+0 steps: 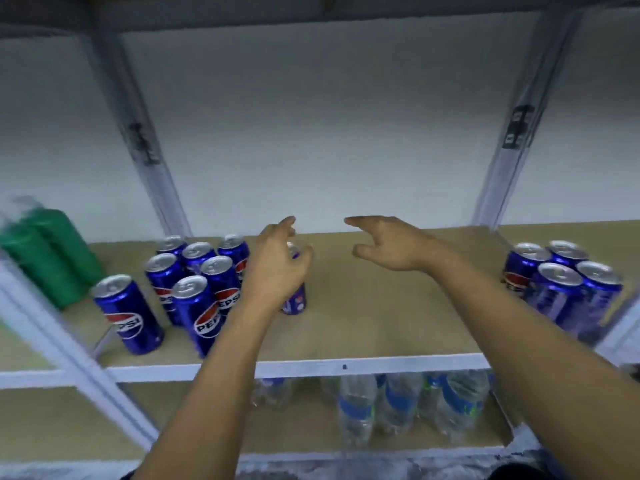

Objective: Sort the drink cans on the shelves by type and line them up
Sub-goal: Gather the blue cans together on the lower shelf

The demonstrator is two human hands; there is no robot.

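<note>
Two bare forearms reach over the shelf (346, 367). Left hand (277, 268) curls around a blue can (294, 301) near the Pepsi cluster (197, 285); right hand (388, 245) hangs spread, empty. Second blue group (561, 282) stands well apart, so sorting appears unfinished

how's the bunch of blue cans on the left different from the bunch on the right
The left bunch has more blue cans, about seven; the right bunch shows four. The left one is spread loosely, with one can standing apart; the right one is packed tight. The left hand is beside the left bunch; no hand is near the right. Both stand upright on the same shelf.
</note>
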